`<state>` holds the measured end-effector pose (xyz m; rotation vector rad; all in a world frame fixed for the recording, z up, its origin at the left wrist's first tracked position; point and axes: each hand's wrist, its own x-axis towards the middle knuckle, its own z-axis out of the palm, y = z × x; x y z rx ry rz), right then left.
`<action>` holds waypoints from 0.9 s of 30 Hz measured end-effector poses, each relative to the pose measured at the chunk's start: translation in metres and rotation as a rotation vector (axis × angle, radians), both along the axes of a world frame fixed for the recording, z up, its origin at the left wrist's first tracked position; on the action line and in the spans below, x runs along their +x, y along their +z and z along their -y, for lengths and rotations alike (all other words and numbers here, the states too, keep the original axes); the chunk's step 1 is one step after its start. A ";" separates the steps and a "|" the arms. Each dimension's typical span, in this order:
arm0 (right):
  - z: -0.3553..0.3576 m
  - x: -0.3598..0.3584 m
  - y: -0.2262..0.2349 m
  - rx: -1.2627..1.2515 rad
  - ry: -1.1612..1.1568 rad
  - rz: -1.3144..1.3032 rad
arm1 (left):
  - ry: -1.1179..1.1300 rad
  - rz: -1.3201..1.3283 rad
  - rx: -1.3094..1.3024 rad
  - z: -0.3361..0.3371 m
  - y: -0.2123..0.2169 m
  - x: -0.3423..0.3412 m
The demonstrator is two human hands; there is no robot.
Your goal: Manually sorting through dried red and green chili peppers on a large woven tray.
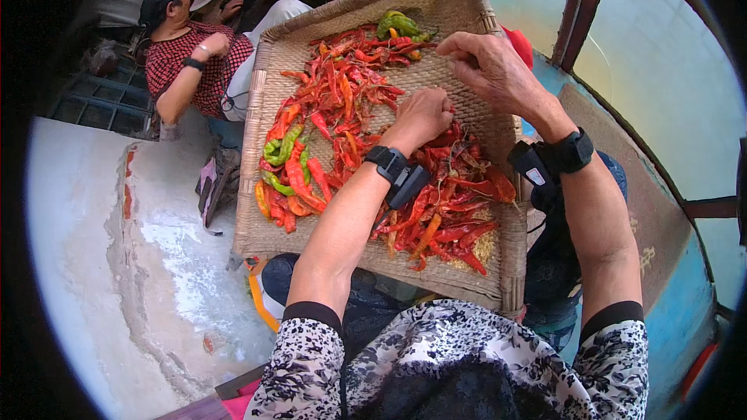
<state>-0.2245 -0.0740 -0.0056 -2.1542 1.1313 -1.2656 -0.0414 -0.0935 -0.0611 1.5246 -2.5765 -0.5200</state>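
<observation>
A shallow rectangular woven basket lies in front of me, heaped with red chili peppers, many of them wrinkled. My left hand is over the middle of the heap with its fingers curled together, and what they hold, if anything, is hidden. Above the basket's right side, my right hand has its thumb and forefinger bent and a little apart, with nothing visible between them. Green peppers lie near the far edge, and twisted green ones lie among red and orange ones at the left.
Yellowish seeds are scattered at the basket's near right corner. Another person in a red checked shirt sits at the far left. A pale, cracked concrete surface is at left, and a window with dark frame bars is at right.
</observation>
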 end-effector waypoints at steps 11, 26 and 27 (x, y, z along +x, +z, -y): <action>-0.008 0.003 -0.002 0.073 0.020 -0.108 | 0.058 -0.309 0.050 -0.019 0.042 0.024; -0.008 0.008 -0.009 0.108 0.102 -0.222 | 0.184 -0.444 0.027 0.008 0.054 0.073; -0.007 0.007 -0.009 0.105 0.104 -0.239 | 0.069 -0.343 0.060 0.000 0.046 0.059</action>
